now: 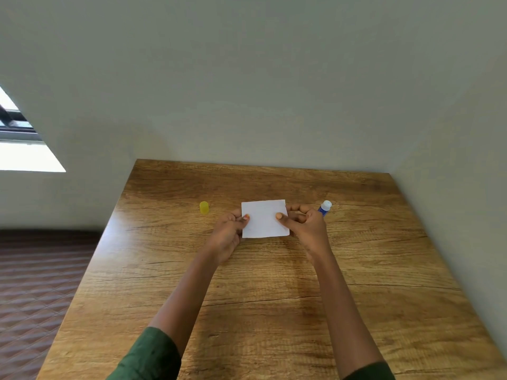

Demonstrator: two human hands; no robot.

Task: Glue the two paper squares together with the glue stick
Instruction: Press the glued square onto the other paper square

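A white paper square is held above the middle of the wooden table, pinched at its two side edges. The left hand is closed on the left edge, with the thumb on the upper face and the fingers hidden beneath the sheet. The right hand is closed on the right edge in the same way, its thumb tip pressed on the paper and the curled fingers partly seen behind it. Only one white face is shown; whether a second square lies under it cannot be told. The glue stick, blue with a white end, is seen just beyond the right hand, its lower part covered by that hand, so whether it lies on the table or is held cannot be made out. A small yellow cap is stood on the table, well to the left of the paper. Both forearms are cut off at the lower edge, where green sleeves are partly seen
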